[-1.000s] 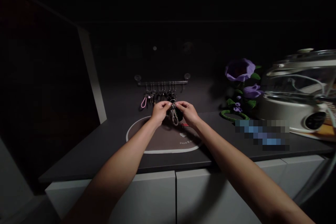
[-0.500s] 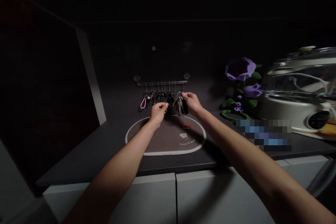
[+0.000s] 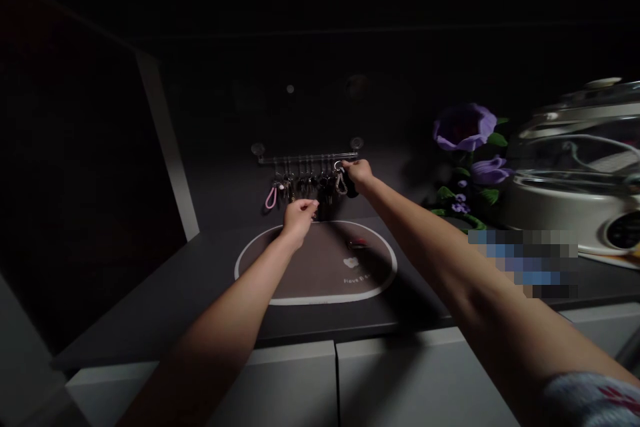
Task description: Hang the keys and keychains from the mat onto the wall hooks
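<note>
My right hand (image 3: pixel 361 172) is closed on the ring of a bunch of keys (image 3: pixel 341 183), just under the right end of a clear hook rail (image 3: pixel 307 159) on the dark wall. A braided loop and a black piece hang from that bunch. Several other key rings dangle from the rail's hooks, one with a pink strap (image 3: pixel 271 198) at the left. Below them, my left hand (image 3: pixel 299 218) hovers above the mat, thumb and fingertips pinched together. Whether anything small is between those fingertips cannot be made out.
An oval brown mat (image 3: pixel 290 280) with a white border lies on the dark counter (image 3: pixel 175 293). On it rests a small red object (image 3: pixel 358 243). To the right stand purple artificial flowers (image 3: pixel 465 128) and a white appliance with a clear cover (image 3: pixel 560 207).
My right hand has raised the bunch of keys toward the right end of the rail. My left hand stays pinched in nearly the same place.
</note>
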### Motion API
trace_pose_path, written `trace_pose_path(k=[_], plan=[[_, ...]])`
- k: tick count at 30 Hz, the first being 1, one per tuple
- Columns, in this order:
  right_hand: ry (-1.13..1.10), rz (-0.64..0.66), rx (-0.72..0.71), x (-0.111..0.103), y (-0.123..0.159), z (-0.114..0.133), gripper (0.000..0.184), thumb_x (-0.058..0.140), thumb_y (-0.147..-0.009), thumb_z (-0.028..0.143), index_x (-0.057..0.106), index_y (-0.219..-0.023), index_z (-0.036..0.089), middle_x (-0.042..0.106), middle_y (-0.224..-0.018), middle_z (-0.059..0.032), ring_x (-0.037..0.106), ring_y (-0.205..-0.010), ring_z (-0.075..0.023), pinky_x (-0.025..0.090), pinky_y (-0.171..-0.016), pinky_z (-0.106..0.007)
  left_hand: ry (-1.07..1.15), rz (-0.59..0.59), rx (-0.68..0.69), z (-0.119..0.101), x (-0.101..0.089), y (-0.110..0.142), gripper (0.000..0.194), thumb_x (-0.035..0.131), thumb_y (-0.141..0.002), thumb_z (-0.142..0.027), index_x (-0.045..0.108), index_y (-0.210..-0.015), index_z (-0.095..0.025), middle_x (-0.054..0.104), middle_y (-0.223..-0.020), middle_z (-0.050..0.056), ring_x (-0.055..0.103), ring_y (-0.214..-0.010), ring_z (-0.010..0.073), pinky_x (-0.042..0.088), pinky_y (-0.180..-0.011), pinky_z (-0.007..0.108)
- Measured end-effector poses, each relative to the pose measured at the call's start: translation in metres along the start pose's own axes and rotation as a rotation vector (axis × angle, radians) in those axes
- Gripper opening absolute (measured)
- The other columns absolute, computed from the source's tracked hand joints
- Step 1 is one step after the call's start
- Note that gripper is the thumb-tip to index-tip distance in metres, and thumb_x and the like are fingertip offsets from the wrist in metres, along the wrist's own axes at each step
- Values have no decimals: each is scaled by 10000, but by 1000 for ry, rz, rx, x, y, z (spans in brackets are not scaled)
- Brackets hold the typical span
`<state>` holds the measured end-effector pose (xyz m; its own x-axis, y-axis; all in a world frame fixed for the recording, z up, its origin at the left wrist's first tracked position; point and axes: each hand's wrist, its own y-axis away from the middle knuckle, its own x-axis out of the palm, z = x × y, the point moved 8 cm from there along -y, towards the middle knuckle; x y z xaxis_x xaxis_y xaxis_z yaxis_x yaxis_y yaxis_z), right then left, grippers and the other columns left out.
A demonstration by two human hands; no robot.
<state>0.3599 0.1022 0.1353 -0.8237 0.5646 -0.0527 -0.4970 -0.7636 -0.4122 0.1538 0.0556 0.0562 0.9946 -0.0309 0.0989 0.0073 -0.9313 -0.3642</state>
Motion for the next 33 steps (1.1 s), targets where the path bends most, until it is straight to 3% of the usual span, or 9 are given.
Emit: trace_pose_path(k=[10,22,33], plan=[[174,-156,35,-4,-5,-10,182,617,-677,275,536,-574,149,609,-695,-71,583,-690,-162,449,-710,-272,-15,6,-5,0,0,1,126,619,-675,-222,634,-709,-102,523,-536,-20,463,-498,67,353,-486,191],[-18,-39,12,9,-7,-34,229,595,-691,337,539,-582,144,519,-499,12,488,-509,-96,419,-580,-224,-36,0,26,-1,-1,0,95,617,-666,-204,638,-679,-111,542,-530,-14,468,-509,78,357,-508,204],[-53,-27,-21,6,-1,-37,200,599,-668,334,562,-614,146,544,-570,12,450,-512,-85,382,-584,-233,-93,28,40,0,2,1,99,604,-683,-211,648,-680,-123,549,-535,-13,472,-518,89,354,-526,214]])
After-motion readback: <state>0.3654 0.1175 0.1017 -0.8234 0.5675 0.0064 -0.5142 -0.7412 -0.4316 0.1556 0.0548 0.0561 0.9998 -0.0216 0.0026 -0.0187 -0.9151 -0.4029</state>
